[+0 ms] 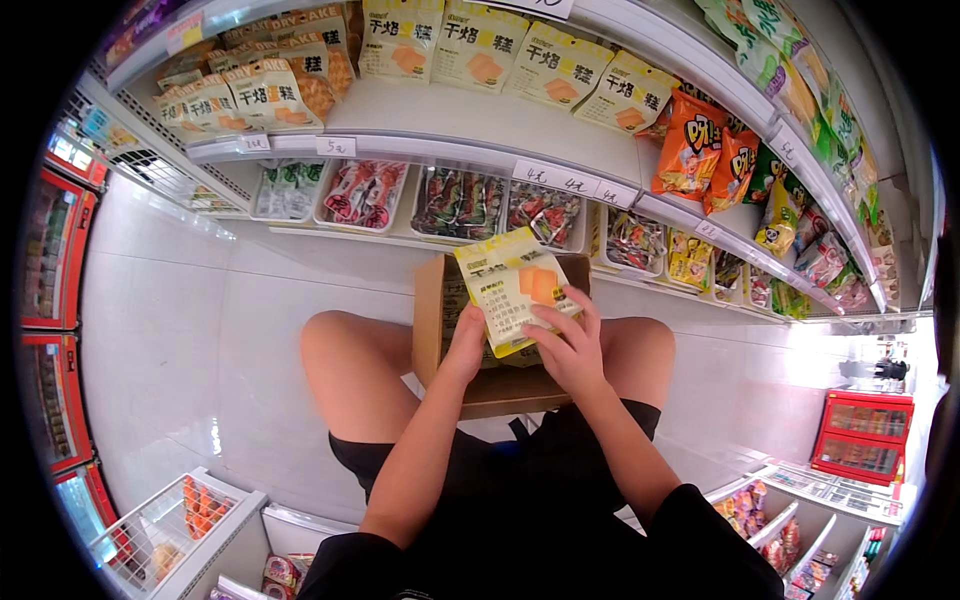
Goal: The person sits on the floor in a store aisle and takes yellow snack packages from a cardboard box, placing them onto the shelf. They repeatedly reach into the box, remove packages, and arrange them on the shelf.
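Observation:
A yellow and cream snack pouch (517, 289) is held over an open cardboard box (429, 322) between the person's knees. My left hand (466, 341) grips the pouch's lower left edge. My right hand (568, 341) lies against its right side, fingers spread over the printed front. More pouches are partly visible inside the box, mostly hidden by the held one. Similar yellow pouches (484, 46) stand in a row on the shelf ahead, with brown-topped pouches (262, 94) to their left.
Orange snack bags (686, 146) stand on the shelf's right part. Below its price-tagged edge (450, 156), white trays (361, 196) hold wrapped snacks. A wire basket (169, 525) and divided bins (784, 536) are behind the person. Red-framed cabinets (56, 255) line the far left.

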`<state>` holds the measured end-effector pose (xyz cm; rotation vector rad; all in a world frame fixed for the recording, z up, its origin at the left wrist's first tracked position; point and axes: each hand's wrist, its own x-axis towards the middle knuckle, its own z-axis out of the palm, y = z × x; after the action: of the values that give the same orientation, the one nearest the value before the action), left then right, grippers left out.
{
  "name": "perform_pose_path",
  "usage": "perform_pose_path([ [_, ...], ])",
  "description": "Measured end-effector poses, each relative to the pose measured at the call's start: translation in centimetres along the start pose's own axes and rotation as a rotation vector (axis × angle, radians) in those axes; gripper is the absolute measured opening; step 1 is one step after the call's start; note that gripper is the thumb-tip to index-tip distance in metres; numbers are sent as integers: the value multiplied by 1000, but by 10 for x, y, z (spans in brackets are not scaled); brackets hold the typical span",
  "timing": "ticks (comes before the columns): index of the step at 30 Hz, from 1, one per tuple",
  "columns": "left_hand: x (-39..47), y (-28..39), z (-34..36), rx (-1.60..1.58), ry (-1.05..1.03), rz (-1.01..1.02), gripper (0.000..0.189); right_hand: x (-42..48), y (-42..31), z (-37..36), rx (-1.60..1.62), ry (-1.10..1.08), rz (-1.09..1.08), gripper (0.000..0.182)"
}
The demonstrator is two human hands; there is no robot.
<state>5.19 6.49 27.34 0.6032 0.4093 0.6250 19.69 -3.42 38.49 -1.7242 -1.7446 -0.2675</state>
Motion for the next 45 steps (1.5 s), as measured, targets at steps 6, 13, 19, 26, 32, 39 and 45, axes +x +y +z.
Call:
perform_pose_path([
  [6, -8, 20, 31, -13, 126, -158, 52, -29, -10, -19, 96, -160, 161, 36],
  [13, -11, 24, 27, 10, 153, -178, 60, -34, 0, -29, 542, -98, 700, 70],
  [19, -18, 26, 29, 265, 57, -39, 63, -41, 11, -14, 877, -348, 894, 87],
  [26, 3, 63, 41, 1057, 232, 680, 43, -43, 13, 7, 699, -285, 892, 87],
  [32, -14, 82, 54, 1548, 514, 762, 48, -28, 2, 15, 434, -219, 904, 83],
  [39, -11, 70, -14, 1187, 512, -151, 58, -29, -10, 12, 360, -238, 936, 81],
  [45, -33, 88, 6, 1635, 463, -162, 46, -33, -19, 6, 332, -269, 902, 80],
])
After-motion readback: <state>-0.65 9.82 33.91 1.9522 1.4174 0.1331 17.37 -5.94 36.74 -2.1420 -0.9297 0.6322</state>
